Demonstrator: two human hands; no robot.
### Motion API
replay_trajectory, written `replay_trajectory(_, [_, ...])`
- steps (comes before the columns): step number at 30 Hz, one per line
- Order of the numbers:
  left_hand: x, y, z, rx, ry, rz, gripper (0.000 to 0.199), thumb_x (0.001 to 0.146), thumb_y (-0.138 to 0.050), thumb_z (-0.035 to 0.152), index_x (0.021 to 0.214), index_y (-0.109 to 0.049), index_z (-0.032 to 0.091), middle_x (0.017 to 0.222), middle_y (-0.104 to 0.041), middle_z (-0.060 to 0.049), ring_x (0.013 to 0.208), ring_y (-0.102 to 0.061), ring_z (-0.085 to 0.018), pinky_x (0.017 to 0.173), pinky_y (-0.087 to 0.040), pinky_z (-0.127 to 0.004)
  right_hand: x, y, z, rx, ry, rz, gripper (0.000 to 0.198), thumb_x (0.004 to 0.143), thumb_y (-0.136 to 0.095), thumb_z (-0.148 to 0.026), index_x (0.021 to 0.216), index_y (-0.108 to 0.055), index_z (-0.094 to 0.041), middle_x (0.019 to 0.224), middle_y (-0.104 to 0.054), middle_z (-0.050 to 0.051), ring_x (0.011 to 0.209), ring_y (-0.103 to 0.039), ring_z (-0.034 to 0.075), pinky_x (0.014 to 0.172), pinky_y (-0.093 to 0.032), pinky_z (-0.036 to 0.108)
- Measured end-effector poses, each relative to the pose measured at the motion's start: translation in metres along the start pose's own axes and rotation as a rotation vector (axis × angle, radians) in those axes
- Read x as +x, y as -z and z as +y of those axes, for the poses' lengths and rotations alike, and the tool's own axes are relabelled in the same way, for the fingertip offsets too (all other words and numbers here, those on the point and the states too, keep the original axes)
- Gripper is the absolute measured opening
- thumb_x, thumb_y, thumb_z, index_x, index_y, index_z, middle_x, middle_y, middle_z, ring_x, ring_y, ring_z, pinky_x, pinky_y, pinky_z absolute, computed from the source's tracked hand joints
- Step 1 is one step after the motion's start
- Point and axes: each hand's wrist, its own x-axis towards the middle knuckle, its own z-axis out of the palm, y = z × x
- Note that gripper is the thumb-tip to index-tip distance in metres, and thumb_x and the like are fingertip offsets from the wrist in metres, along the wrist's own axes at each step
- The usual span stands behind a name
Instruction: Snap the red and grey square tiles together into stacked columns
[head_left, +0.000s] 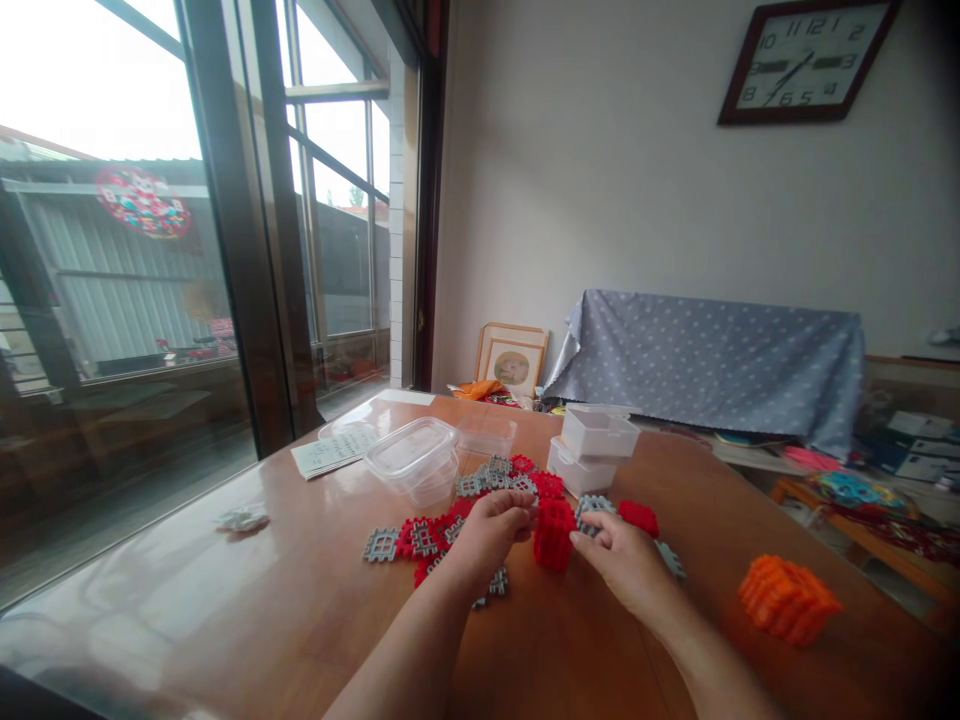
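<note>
Between my hands stands a red block [553,537] made of notched, interlocking plastic squares. My left hand [491,528] has its thumb and fingers pinched at the block's upper left edge. The thumb of my right hand [616,548] meets the block's right edge, and its fingers lie over a grey notched piece [595,503] just beyond. Whether those fingers also grip the grey piece is unclear. Loose red pieces [409,538] and grey pieces [381,544] are spread left of and behind my left hand. Another red block [638,517] sits past my right hand.
An orange block [789,598] of similar squares rests at the right. Clear plastic containers [412,455] and stacked white boxes [598,433] stand toward the back of the wooden table [247,620]. A written sheet [334,452] and a small clear packet [241,519] lie at the left.
</note>
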Motion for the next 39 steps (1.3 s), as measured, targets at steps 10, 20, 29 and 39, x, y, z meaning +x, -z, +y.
replay_trajectory(10, [0.002, 0.000, -0.002, 0.008, -0.006, -0.014, 0.031, 0.073, -0.073, 0.027, 0.101, -0.074, 0.013, 0.102, -0.076, -0.012, 0.091, -0.069, -0.021, 0.090, -0.049, -0.037, -0.002, -0.008, 0.006, -0.061, 0.040, 0.022, 0.047, 0.090, -0.057, -0.054, 0.115, -0.073, -0.017, 0.060, -0.053, -0.004, 0.055, -0.048, 0.017, 0.056, -0.033, 0.029])
replay_trajectory(20, [0.000, 0.001, 0.003, 0.010, -0.027, 0.002, 0.032, 0.073, -0.075, 0.029, 0.100, -0.073, 0.013, 0.102, -0.077, -0.012, 0.090, -0.070, -0.021, 0.089, -0.051, -0.036, -0.005, -0.006, 0.005, -0.073, 0.081, 0.068, 0.043, 0.091, -0.056, -0.056, 0.107, -0.073, -0.020, 0.065, -0.065, 0.000, 0.056, -0.056, 0.019, 0.057, -0.039, 0.029])
replay_trajectory(29, [0.019, 0.058, 0.006, 0.570, -0.241, 0.397, 0.017, 0.082, -0.057, 0.022, 0.093, -0.069, 0.018, 0.090, -0.074, -0.006, 0.079, -0.065, -0.019, 0.073, -0.047, -0.029, -0.020, 0.000, -0.006, -0.093, 0.201, 0.094, 0.040, 0.095, -0.051, -0.058, 0.082, -0.066, -0.024, 0.067, -0.066, 0.000, 0.061, -0.057, 0.019, 0.057, -0.041, 0.028])
replay_trajectory(39, [0.014, 0.049, -0.006, 1.606, -0.048, 0.305, 0.027, 0.086, -0.052, 0.022, 0.111, -0.063, 0.019, 0.117, -0.072, -0.016, 0.114, -0.061, -0.034, 0.089, -0.047, -0.041, -0.029, -0.009, -0.017, -0.083, 0.281, -0.011, 0.034, 0.098, -0.050, -0.050, 0.085, -0.068, -0.023, 0.073, -0.066, 0.001, 0.067, -0.058, 0.019, 0.062, -0.044, 0.027])
